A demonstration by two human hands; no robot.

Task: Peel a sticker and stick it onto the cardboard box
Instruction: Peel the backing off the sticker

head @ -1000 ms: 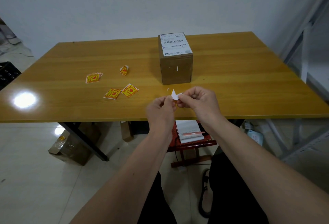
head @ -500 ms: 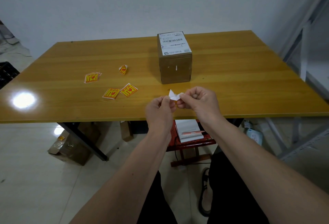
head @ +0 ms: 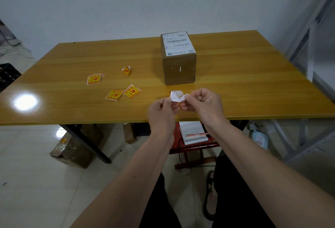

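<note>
The cardboard box [head: 178,59] stands on the bench [head: 235,82], straight ahead of both hands and a bit farther away, with its plain brown side facing them. The right hand [head: 203,103] looks a little nearer to it. Both the left hand [head: 161,109] and the right are pinched almost shut on one sticker [head: 176,95], holding it above the bench edge, white side up and partly peeled.
</note>
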